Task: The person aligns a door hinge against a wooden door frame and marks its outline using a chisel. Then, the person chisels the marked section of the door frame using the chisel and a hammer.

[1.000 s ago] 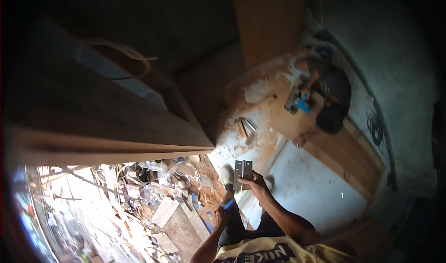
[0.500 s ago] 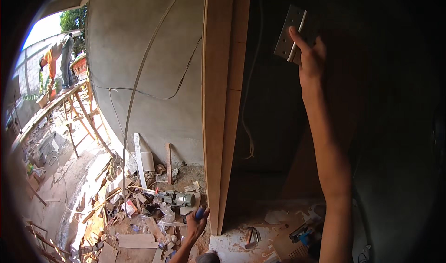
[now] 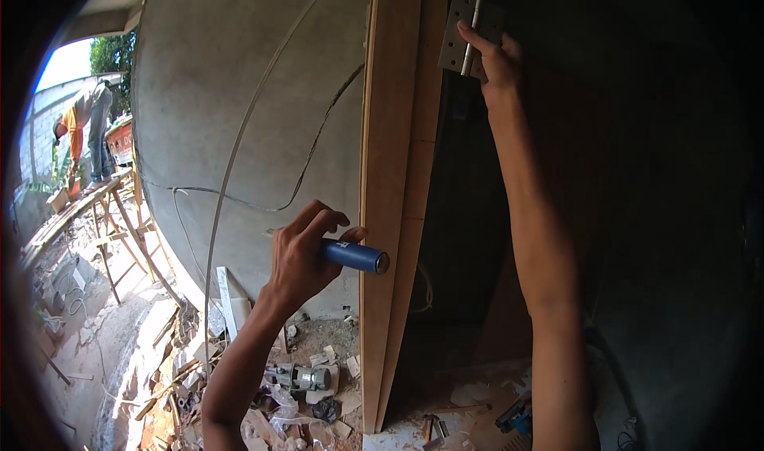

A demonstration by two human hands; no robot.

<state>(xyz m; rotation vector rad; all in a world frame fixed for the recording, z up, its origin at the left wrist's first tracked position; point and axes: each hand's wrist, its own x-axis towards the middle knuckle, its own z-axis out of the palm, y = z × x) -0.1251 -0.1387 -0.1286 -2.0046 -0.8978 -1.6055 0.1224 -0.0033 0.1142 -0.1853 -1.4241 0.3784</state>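
Observation:
My right hand (image 3: 497,65) is raised at the upper right, gripping a steel butt hinge (image 3: 458,33) with its thumb on the knuckle, beside the top part of a wooden door frame (image 3: 398,93). Lower and to the left, my left hand (image 3: 306,252) holds a blue-handled tool (image 3: 354,253) nearly level in front of the frame, fingers curled around it; a thin metal tip shows behind the hand.
Loose cables (image 3: 251,109) hang along a grey wall (image 3: 191,69). At far left a co-worker (image 3: 83,132) bends on a plank scaffold (image 3: 79,208). Rubble and offcuts (image 3: 342,347) surround a green power tool (image 3: 306,378). Tools (image 3: 513,419) lie at the doorway's foot.
The view has swung up from the floor to the frame. My right hand lifted the hinge, then shifted left slightly; my left hand rose with the blue tool from low down to mid-height.

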